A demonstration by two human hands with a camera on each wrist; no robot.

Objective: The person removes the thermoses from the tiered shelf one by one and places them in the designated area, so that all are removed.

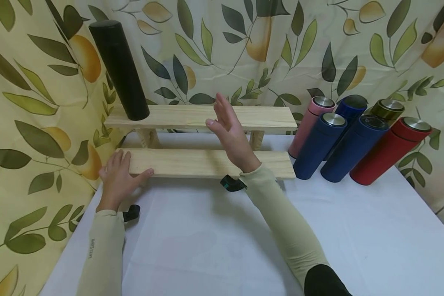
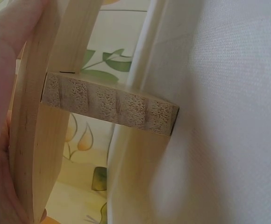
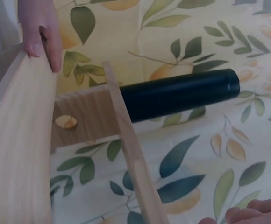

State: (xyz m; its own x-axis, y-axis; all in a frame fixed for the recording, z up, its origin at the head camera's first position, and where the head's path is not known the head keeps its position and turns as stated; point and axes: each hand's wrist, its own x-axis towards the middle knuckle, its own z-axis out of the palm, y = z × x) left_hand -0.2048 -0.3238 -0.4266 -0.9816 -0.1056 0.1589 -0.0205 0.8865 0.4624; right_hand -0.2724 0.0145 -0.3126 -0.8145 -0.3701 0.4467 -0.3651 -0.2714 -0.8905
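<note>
A two-tier wooden shelf (image 1: pixel 207 163) stands on the table. My left hand (image 1: pixel 119 174) grips the left end of its lower board, thumb along the front edge; in the left wrist view the hand (image 2: pixel 0 116) lies against the board (image 2: pixel 25 130). My right hand (image 1: pixel 234 137) is raised over the shelf's middle, fingers extended, holding nothing. Only some of its fingers (image 3: pixel 252 212) show in the right wrist view. A black thermos bottle (image 1: pixel 120 70) stands upright on the upper board's left end, also seen in the right wrist view (image 3: pixel 182 94).
Right of the shelf, several thermos bottles stand grouped: a pink one (image 1: pixel 311 123), blue ones including this front bottle (image 1: pixel 318 148), a gold one (image 1: pixel 387 110) and a red one (image 1: pixel 388 152). White cloth (image 1: pixel 192 238) covers the table. Leaf-patterned curtain (image 1: pixel 214 53) hangs behind and leftward.
</note>
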